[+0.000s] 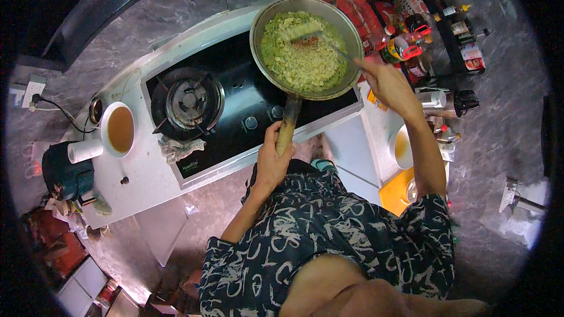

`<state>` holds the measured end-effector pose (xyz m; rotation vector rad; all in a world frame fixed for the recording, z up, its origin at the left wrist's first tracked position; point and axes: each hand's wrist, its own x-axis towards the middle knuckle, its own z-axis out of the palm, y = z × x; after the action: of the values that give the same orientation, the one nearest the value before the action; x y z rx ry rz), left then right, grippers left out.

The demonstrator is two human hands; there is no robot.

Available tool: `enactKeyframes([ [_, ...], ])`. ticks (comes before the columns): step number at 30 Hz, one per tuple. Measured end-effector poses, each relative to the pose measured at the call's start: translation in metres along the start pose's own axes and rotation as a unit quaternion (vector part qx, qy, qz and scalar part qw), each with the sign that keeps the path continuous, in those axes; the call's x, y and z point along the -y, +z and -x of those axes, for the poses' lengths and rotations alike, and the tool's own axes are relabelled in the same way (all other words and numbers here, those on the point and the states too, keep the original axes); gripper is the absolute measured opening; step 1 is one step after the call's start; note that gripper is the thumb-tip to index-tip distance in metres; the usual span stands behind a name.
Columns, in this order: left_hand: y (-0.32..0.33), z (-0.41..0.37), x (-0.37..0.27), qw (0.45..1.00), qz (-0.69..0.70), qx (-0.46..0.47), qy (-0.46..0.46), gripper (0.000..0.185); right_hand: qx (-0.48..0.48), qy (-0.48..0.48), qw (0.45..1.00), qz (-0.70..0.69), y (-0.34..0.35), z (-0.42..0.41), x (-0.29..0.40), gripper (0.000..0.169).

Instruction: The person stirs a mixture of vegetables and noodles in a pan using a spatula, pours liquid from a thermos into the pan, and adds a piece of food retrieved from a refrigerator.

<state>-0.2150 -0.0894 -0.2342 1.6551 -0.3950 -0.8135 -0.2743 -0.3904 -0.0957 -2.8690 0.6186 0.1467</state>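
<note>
My left hand (274, 158) is wrapped around the wooden handle (288, 130) of a deep metal wok pan (261, 59), which sits over the right side of a black glass gas hob (238, 79). Crumbly, yellow-green food (308, 66) covers the pan's bottom, with a small patch of reddish-brown seasoning (307, 43) on top. My right hand (390, 86) grips the thin handle of a spatula (339, 50) that slants down into the food. Its blade lies partly under a heap, next to the seasoning. The burner beneath the pan is hidden.
Left of the pan is a bare burner (189, 99), with a crumpled cloth (180, 149) at the hob's edge. A bowl of brown liquid (120, 130) stands on the left counter. Bottles (398, 48) crowd the right, above another bowl (402, 147) and an orange cutting board (390, 191).
</note>
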Motion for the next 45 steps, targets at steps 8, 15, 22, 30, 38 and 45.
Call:
enactKeyframes([
  [8, 0.001, -0.001, -0.009, 1.0, 0.019, 0.003, -0.011, 0.056, 0.007, -0.02, 0.999, 0.029, 0.018, -0.024, -0.014, 0.036],
  [15, -0.001, 0.001, -0.003, 1.0, -0.003, -0.018, 0.016, 0.056, 0.094, 0.04, 0.995, 0.018, -0.066, 0.045, 0.007, 0.029],
  [22, 0.001, 0.0, -0.004, 0.999, 0.037, 0.0, -0.01, 0.055, 0.042, -0.026, 0.999, 0.014, -0.012, 0.008, -0.008, 0.032],
  [30, 0.003, -0.001, -0.001, 0.999, 0.044, -0.007, -0.002, 0.054, 0.02, 0.04, 0.998, 0.039, 0.006, -0.029, 0.002, 0.032],
  [38, 0.0, 0.002, 0.002, 0.999, 0.014, -0.025, 0.021, 0.055, 0.084, 0.011, 0.996, 0.032, -0.052, 0.041, -0.007, 0.032],
  [45, 0.001, 0.0, -0.004, 0.999, 0.039, 0.004, -0.009, 0.055, 0.042, 0.02, 0.999, 0.013, -0.02, 0.014, -0.011, 0.033],
])
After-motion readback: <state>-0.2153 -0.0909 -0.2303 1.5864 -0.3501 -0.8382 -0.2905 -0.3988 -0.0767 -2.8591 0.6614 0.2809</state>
